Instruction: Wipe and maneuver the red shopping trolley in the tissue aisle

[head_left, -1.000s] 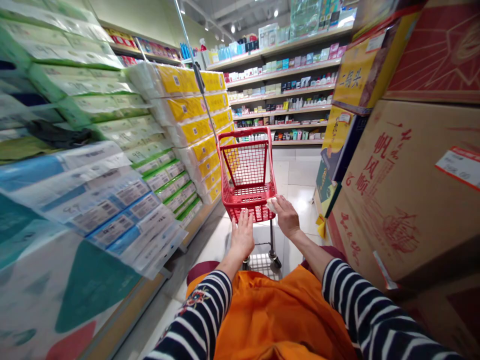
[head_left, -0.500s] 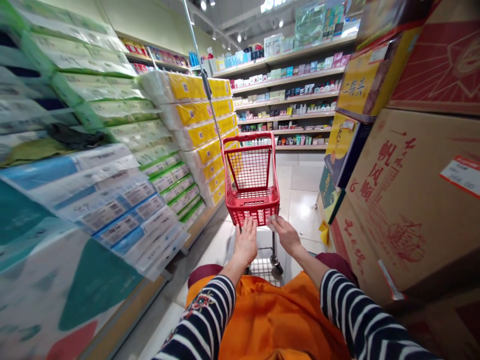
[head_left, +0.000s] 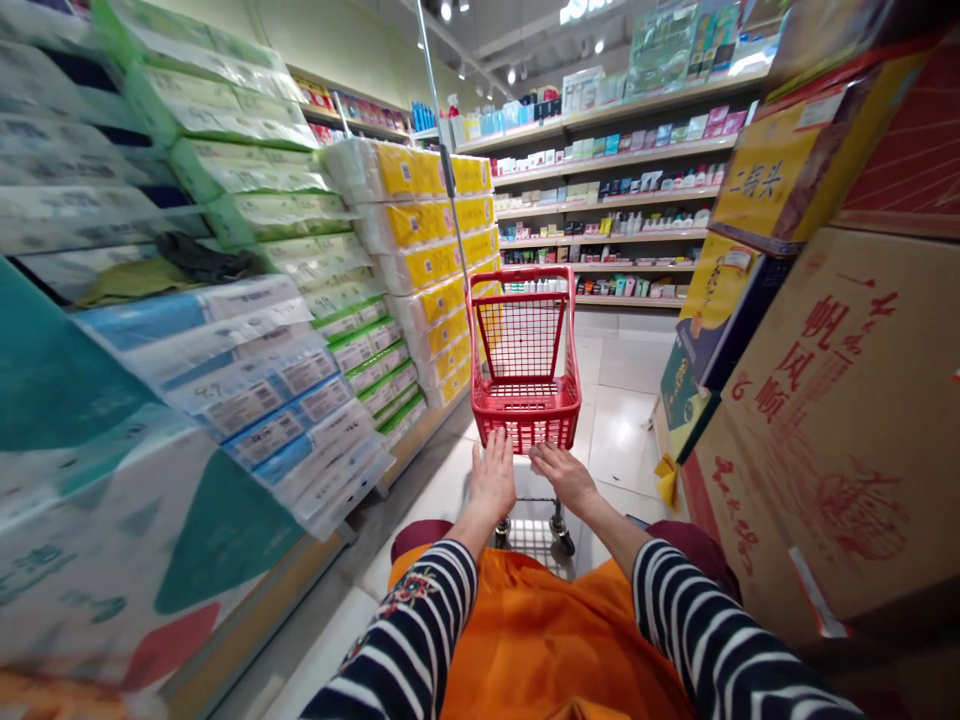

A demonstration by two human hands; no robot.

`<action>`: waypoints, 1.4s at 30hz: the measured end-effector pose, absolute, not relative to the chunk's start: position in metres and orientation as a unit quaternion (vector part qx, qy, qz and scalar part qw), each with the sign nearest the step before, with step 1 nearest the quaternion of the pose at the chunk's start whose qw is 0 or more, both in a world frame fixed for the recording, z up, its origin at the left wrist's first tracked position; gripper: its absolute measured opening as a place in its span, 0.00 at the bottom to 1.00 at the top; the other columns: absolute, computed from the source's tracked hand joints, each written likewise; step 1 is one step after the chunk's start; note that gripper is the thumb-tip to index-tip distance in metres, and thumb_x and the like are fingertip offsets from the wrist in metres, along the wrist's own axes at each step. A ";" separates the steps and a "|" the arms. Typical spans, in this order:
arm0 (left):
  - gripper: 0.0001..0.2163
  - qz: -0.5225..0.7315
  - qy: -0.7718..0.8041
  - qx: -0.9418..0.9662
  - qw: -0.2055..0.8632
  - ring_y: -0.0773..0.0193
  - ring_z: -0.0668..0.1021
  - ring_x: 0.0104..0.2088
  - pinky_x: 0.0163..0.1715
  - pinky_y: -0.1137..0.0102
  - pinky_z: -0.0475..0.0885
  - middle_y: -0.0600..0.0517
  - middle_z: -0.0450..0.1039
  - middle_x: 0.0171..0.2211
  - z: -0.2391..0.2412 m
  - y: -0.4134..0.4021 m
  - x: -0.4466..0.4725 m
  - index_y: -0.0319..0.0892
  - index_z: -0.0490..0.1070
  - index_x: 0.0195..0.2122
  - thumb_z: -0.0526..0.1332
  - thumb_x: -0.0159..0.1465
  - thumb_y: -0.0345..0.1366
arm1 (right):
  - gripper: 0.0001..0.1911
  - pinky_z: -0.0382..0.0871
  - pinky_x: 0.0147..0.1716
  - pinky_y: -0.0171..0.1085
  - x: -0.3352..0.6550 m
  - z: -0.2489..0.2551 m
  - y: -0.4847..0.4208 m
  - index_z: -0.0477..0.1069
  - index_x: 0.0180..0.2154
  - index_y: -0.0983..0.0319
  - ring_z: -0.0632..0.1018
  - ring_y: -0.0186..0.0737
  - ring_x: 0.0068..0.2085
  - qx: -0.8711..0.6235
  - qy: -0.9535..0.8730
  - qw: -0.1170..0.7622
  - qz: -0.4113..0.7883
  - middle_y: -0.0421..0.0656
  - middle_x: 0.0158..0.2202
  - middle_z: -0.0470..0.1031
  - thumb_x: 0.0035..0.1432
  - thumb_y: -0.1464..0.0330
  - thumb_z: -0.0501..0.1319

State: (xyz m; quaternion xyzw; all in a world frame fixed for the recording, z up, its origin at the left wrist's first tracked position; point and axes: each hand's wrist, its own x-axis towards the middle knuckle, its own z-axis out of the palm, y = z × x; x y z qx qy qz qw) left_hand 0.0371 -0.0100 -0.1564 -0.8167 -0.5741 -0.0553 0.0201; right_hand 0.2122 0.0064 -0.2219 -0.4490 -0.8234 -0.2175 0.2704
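Observation:
A red shopping cart (head_left: 525, 402) with a plastic mesh basket stands right in front of me. My left hand (head_left: 495, 480) lies palm down at its near side, fingers stretched out and spread, the tips overlapping the basket's lower front. Close beside it, my right hand (head_left: 566, 478) has its fingers extended toward the left, the tips at the basket's bottom edge. Nothing shows in either hand. Whether the fingertips press on the cart or hover just short of it, I cannot tell. Below the hands, the cart's wheels (head_left: 559, 530) show on the floor.
Stacked tissue packs (head_left: 277, 400) line the left, with yellow-and-white packs (head_left: 427, 260) farther along. Cardboard cartons (head_left: 847, 400) and yellow boxes (head_left: 772, 180) rise close on the right. Shelves of small goods (head_left: 615, 190) cross the far end. Tiled floor (head_left: 619, 425) runs between.
The view has swung left, so the surroundings sit farther right. My right hand has shifted left, nearer my left hand. The cart stays in front of both hands.

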 end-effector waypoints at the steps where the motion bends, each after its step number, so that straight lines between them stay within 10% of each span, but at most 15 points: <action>1: 0.33 -0.048 -0.579 -0.814 0.020 0.55 0.44 0.65 0.61 0.50 0.43 0.44 0.37 0.66 -0.157 -0.010 0.036 0.33 0.46 0.64 0.50 0.55 0.27 | 0.15 0.67 0.49 0.43 0.211 -0.218 0.006 0.71 0.48 0.63 0.71 0.45 0.53 -0.442 -0.824 0.276 -0.222 0.51 0.50 0.72 0.61 0.73 0.53; 9: 0.34 -0.040 -0.643 -0.764 0.028 0.56 0.45 0.65 0.61 0.51 0.44 0.45 0.37 0.67 -0.154 -0.004 0.024 0.35 0.44 0.64 0.50 0.54 0.27 | 0.22 0.60 0.57 0.46 0.184 -0.155 0.034 0.64 0.55 0.59 0.62 0.44 0.60 -0.404 -0.829 0.299 -0.244 0.47 0.59 0.63 0.61 0.77 0.49; 19: 0.34 -0.055 -0.627 -0.777 0.004 0.54 0.44 0.65 0.61 0.50 0.42 0.43 0.37 0.66 -0.159 -0.007 0.017 0.34 0.46 0.63 0.53 0.54 0.27 | 0.14 0.66 0.52 0.45 0.174 -0.213 0.025 0.72 0.46 0.63 0.70 0.44 0.53 -0.389 -0.878 0.217 -0.174 0.50 0.48 0.73 0.58 0.76 0.55; 25: 0.33 -0.333 -0.659 -0.608 -0.292 0.59 0.60 0.61 0.58 0.61 0.55 0.45 0.54 0.63 -0.156 0.013 0.008 0.42 0.53 0.61 0.53 0.52 0.22 | 0.24 0.68 0.51 0.38 0.149 -0.176 0.024 0.66 0.53 0.60 0.70 0.39 0.54 -0.410 -0.863 0.289 -0.058 0.47 0.55 0.67 0.56 0.80 0.52; 30: 0.17 -0.474 -0.510 -0.313 -0.646 0.69 0.76 0.34 0.37 0.71 0.70 0.56 0.75 0.34 -0.148 0.025 0.001 0.48 0.66 0.46 0.56 0.55 0.30 | 0.22 0.71 0.47 0.36 0.127 -0.150 0.021 0.64 0.55 0.56 0.73 0.38 0.50 -0.437 -0.809 0.392 0.028 0.45 0.56 0.66 0.58 0.73 0.53; 34: 0.07 -0.479 -0.489 -0.283 -0.672 0.73 0.73 0.23 0.29 0.74 0.69 0.58 0.70 0.22 -0.151 0.024 0.004 0.41 0.68 0.31 0.64 0.51 0.33 | 0.21 0.71 0.46 0.36 0.125 -0.149 0.018 0.66 0.54 0.57 0.73 0.38 0.49 -0.457 -0.784 0.421 0.008 0.47 0.57 0.64 0.58 0.72 0.54; 42: 0.07 -0.434 -0.524 -0.308 -0.665 0.69 0.76 0.25 0.32 0.71 0.69 0.58 0.70 0.21 -0.154 0.017 0.013 0.42 0.67 0.31 0.60 0.51 0.27 | 0.27 0.54 0.58 0.53 0.142 -0.166 0.010 0.59 0.58 0.62 0.56 0.50 0.62 -0.386 -0.876 0.238 -0.166 0.50 0.62 0.57 0.56 0.76 0.53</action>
